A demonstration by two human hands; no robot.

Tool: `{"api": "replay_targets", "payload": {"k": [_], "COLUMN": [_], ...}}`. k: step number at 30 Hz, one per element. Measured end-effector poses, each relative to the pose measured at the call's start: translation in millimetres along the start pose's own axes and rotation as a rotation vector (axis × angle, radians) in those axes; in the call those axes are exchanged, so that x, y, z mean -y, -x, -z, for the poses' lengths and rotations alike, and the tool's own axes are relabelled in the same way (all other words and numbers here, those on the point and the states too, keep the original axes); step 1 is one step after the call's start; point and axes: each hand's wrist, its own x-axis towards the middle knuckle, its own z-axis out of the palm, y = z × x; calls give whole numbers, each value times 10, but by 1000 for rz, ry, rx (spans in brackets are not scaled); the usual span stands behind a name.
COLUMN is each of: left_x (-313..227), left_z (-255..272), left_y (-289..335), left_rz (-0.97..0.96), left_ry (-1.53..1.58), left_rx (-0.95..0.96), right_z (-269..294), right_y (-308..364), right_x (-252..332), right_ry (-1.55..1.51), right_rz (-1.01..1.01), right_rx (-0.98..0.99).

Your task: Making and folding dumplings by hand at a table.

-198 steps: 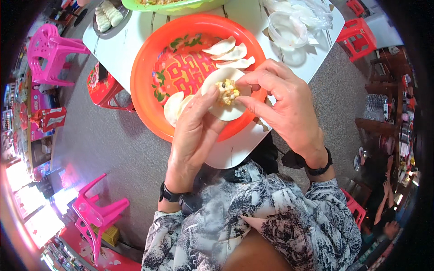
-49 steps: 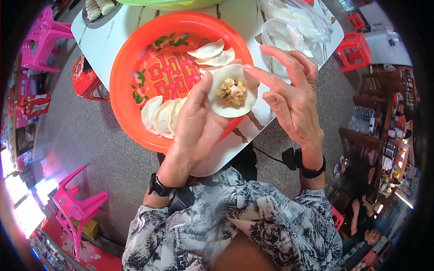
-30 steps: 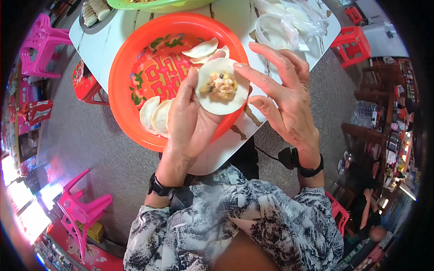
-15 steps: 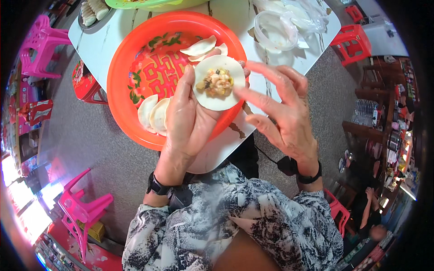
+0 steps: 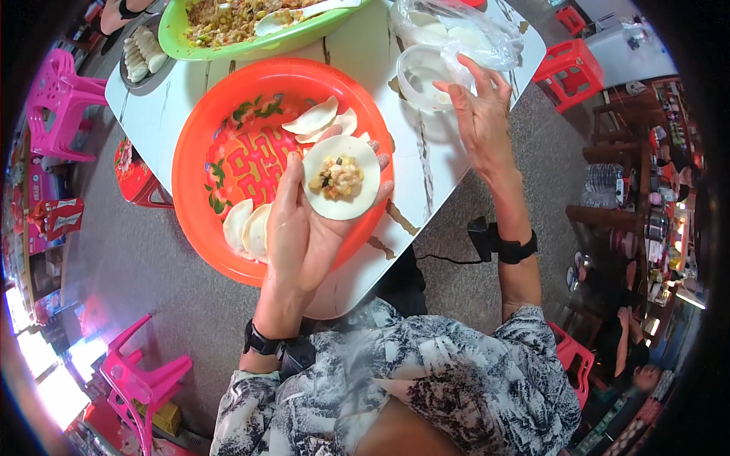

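Observation:
On the palm of my left hand lies a round white dumpling wrapper, flat and unfolded, with a mound of chopped filling in its middle. The fingers support it from beneath, over the right side of a red plastic basin. Inside that basin, folded dumplings rest at the upper right and more dumplings at the lower left. My right hand is empty, its fingers apart, at the right rim of a small clear plastic tub; whether it touches the tub I cannot tell.
A green basin of filling with a white spoon stands at the far side. Left of it is a plate of dumplings, near another person's arm. A clear bag lies beyond the tub. Pink chairs and red stools surround the table.
My right hand has left the filled wrapper and moved up and right to the clear tub. My left hand still holds the wrapper. The view has shifted, showing more of the green basin.

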Motion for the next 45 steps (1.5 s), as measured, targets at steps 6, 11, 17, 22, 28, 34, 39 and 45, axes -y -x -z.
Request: {"api": "replay_targets", "payload": {"k": [6,11,17,22,28,34,39,45], "left_x": [-5,-20,13,12,33,70,133,167], "left_z": [13,35,84,44,17,6,23,10], "left_y": [-4,-10,-105,-85,-75,-76,-73,-32], "left_rz": [-15,-54,-75,-84,-68,-99,-44,-45], "left_ry": [-1,-23,33,12,-7,-3,66,29], "left_rx": [15,-17,-59,-15,-2,26,24,62], "right_z": [-81,86,427,417,450,414,351,303], "right_y": [-34,-21,245,458,522,632,601,520], "right_x": [-85,123,845,1020,1148,1232,1353,1357], "right_ry": [56,-68,-249,-167,-177,-131,-249,-171], "right_rz": [21,59,265,243,256,212,216,252], "right_rx": [61,-63,161,211,220,231,246,171]}}
